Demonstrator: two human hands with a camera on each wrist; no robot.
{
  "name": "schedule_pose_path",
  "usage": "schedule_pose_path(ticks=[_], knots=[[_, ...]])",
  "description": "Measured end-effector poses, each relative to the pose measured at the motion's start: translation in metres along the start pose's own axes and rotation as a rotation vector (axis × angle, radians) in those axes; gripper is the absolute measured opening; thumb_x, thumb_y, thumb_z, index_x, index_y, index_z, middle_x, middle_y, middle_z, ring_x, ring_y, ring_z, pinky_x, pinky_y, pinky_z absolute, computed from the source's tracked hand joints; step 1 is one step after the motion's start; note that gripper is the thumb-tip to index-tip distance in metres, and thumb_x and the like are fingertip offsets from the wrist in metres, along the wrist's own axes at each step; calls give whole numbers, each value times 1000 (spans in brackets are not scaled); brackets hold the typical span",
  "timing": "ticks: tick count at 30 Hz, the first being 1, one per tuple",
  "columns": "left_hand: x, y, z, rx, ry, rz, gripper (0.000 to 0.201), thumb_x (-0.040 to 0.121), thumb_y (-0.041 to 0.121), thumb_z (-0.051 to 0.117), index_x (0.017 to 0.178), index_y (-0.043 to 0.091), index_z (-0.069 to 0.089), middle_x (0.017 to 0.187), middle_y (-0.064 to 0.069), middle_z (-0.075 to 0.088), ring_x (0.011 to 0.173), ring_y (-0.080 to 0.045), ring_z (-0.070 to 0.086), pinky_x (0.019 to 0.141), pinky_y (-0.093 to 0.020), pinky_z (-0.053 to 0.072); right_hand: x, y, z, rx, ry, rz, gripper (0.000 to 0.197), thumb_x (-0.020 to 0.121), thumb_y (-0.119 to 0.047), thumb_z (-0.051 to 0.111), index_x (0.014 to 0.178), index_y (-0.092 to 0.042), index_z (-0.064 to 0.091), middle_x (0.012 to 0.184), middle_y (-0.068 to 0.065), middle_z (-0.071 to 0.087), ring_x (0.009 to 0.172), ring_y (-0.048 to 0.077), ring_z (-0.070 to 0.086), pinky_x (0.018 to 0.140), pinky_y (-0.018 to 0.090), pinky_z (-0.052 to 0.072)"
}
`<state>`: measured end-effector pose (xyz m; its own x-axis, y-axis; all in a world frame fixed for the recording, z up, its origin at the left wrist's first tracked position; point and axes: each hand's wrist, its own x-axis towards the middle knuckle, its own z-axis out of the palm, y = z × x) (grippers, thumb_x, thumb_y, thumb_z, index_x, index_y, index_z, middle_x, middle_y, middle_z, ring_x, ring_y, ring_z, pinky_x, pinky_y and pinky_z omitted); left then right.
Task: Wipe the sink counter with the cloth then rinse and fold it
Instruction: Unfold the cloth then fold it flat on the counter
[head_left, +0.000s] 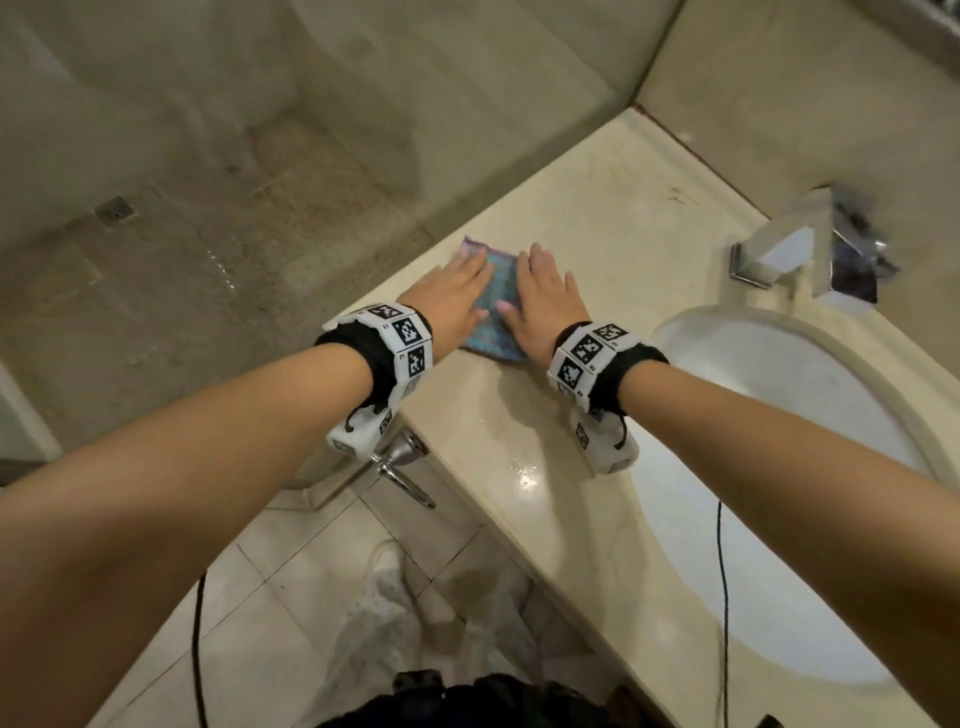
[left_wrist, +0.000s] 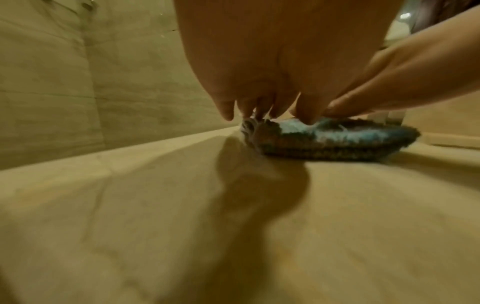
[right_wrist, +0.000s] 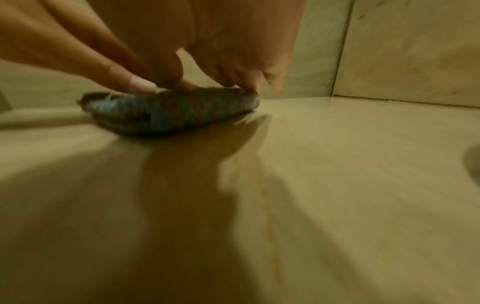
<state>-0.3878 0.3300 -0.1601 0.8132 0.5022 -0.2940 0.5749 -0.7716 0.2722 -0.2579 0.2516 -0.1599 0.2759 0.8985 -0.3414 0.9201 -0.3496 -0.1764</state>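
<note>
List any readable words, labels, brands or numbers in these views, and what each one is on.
No readable text in any view.
Left wristband: black-and-white square code markers, no words; tiny characters beside them too small to read.
Right wristband: the same kind of markers, nothing legible.
Cloth, faucet and counter: no print or brand visible.

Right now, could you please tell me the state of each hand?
Left hand: open, fingers straight, pressing flat on the cloth.
Right hand: open, fingers straight, pressing flat on the same cloth, which lies on the counter.
</note>
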Motion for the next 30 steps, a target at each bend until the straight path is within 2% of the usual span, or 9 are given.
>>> schedule_pose_path(ticks=[5,13,16,19,21,22,25,28,30], knots=[[-1,-7,17,136,-138,-88,63,100,38,20,149,11,-9,158,-3,-15,147,-19,-8,118,-47,6,-4,9,19,-154,-116,-19,75,97,-53,16,149,-9,-14,158,8,-18,147,20,-14,118,49,-3],[-3,-4,17,268,-134,-82,64,100,41,17,149,10,-10,158,-6,-15,147,-22,-8,118,-47,-1,-10,1,11,-166,-161,48,74,97,-52,19,149,-12,-13,158,7,-18,147,20,-12,118,52,-3],[-7,-2,8,202,-139,-66,66,100,40,24,150,11,-7,158,-8,-15,147,-21,-10,119,-45,0,-16,-1,-6,88,3,173,62,97,-42,34,149,-12,17,156,14,12,144,28,17,117,46,18],[-9,-4,-3,128,-66,-34,65,98,35,36,151,14,3,159,-8,-8,148,-21,-2,120,-41,6,-23,-2,-20,385,104,484,41,93,-35,51,120,-3,52,125,16,53,113,34,52,85,36,47],[-12,-4,-6,166,-28,44,57,96,29,42,148,14,22,158,-9,10,146,-23,15,118,-39,17,-24,-5,-24,543,23,563,29,90,-33,59,91,-4,60,95,12,63,86,30,58,60,27,40],[-14,-4,-7,170,-19,77,52,95,26,44,144,13,32,155,-10,22,141,-25,27,115,-39,25,-26,-9,-26,584,6,562,28,89,-32,61,89,-5,62,92,11,65,83,28,57,59,25,38],[-23,-3,-11,80,-25,65,43,93,22,45,135,13,44,142,-10,44,128,-29,45,103,-40,40,-32,-24,-32,512,-59,515,38,93,-26,54,127,-7,54,129,10,57,115,27,56,80,25,42],[-29,-9,-12,7,-26,54,50,91,20,48,140,15,38,142,-10,44,129,-30,42,105,-39,39,-38,-45,-40,459,-44,511,40,96,-21,45,136,-14,47,136,9,51,122,27,52,101,33,44],[-31,-15,-17,-21,-8,50,51,90,20,48,140,14,38,141,-11,44,129,-30,42,106,-39,38,-36,-50,-44,591,-102,526,43,97,-17,44,139,-8,43,141,14,46,128,30,48,98,34,46]])
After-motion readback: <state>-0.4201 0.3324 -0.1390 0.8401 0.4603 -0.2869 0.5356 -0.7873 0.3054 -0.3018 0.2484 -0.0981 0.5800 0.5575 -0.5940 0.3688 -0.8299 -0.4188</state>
